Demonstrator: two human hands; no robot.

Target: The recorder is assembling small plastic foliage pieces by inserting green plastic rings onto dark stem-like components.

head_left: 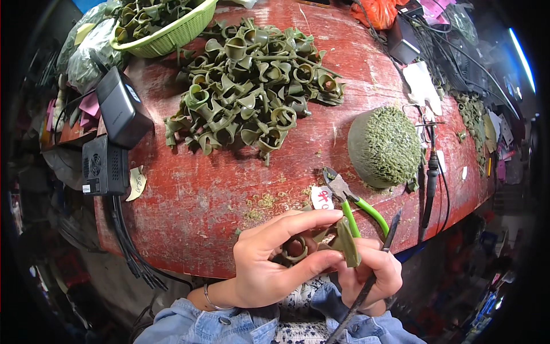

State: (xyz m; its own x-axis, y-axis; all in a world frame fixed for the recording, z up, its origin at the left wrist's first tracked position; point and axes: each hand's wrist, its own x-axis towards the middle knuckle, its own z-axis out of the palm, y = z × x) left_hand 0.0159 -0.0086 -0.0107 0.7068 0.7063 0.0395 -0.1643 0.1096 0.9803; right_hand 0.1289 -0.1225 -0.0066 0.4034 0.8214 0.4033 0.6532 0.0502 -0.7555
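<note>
Hands (263, 258) (372, 272) hold olive part (347, 243) and dark tool (362, 294) — red-lettered tag (322, 198) beyond.

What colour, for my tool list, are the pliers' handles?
Bright green handles, clearest in the head view.

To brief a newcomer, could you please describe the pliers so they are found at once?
On the red table, find the round green block at right. Between it and the right hand lie the pliers, set apart by bright green handles.

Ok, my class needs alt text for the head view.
A person's left fingers pinch a green part; the right hand holds a slim tool. Beyond, green-handled cutters and a heap of green parts lie on a red table.
</note>
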